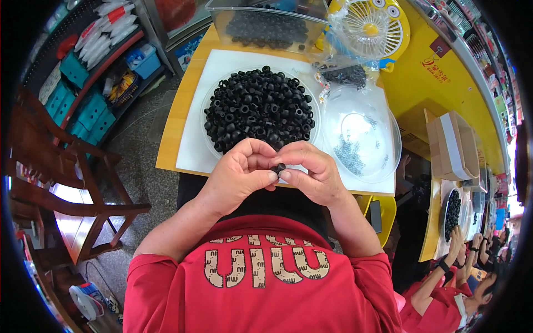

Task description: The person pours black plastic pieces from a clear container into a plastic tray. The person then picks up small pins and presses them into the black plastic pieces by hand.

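My left hand [242,173] and my right hand [315,173] meet at the near edge of the white board, thumbs and fingertips closed together. Between them is a small, rounded black plastic piece [280,167], partly hidden by the fingers. Just beyond my hands, a heap of small black plastic pieces [258,108], some ring-shaped, fills a round clear tray [317,114]. To its right sits a second round clear tray [384,145], with tiny greyish parts [350,156] scattered in it.
A clear bin [222,23] of black pieces stands at the back, beside a yellow fan [398,30]. Plastic bags [347,75] lie behind the right tray. A wooden chair [83,208] is at left. At far right, another person [438,299] works at a table near a cardboard box [452,145].
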### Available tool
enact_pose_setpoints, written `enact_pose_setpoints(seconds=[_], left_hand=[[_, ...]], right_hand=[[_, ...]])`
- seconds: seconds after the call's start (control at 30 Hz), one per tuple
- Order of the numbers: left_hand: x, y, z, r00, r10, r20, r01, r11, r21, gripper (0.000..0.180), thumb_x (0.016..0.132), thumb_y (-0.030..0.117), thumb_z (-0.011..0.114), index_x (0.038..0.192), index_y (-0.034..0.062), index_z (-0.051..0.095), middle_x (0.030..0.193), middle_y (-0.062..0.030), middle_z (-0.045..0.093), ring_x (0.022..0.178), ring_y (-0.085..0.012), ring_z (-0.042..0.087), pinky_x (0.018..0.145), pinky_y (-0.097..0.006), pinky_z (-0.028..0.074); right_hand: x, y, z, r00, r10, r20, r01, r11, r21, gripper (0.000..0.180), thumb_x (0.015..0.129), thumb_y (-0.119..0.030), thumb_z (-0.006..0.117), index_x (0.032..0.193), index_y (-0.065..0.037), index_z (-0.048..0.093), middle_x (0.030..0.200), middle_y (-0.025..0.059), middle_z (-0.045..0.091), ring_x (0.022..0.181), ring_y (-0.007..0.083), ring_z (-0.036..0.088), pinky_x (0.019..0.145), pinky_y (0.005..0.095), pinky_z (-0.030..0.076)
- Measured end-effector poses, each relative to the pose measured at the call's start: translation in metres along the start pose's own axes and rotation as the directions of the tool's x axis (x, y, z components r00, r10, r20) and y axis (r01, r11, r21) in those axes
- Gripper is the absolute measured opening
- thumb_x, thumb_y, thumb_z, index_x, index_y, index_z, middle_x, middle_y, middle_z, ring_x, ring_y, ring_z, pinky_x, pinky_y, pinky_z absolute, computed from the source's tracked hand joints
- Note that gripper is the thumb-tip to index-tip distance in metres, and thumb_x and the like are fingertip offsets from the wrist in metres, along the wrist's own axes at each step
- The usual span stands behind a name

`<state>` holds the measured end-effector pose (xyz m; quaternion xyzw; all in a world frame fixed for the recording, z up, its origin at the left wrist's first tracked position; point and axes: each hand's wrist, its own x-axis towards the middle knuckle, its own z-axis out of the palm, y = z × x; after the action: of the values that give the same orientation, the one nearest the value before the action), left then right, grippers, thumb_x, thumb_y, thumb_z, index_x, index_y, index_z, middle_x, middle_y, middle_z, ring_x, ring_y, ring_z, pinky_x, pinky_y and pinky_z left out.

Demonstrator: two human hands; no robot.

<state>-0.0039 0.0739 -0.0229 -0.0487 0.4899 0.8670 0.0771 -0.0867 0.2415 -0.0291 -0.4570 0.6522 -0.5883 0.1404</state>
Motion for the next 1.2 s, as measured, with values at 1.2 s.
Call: enact_pose_setpoints(seconds=[1.2], left_hand=[[-0.003, -0.002, 0.004, 0.993, -0.019, -0.116, 0.041, 0.981, 0.187, 0.03, 0.078, -0.001, 0.057, 0.105, 0.0014, 0.043, 0.092, -0.0079, 0.059, 0.081, -0.0092, 0.056, 0.066, -0.022, 0.047]], right_hand=[[0.004, -0.01, 0.0, 0.989, -0.139, 0.042, 0.143, 0.875, -0.462, 0.02, 0.07, -0.003, 0.061, 0.09, -0.006, 0.061, 0.082, 0.0074, 0.06, 0.076, 0.0247, 0.057, 0.066, 0.0341, 0.047]])
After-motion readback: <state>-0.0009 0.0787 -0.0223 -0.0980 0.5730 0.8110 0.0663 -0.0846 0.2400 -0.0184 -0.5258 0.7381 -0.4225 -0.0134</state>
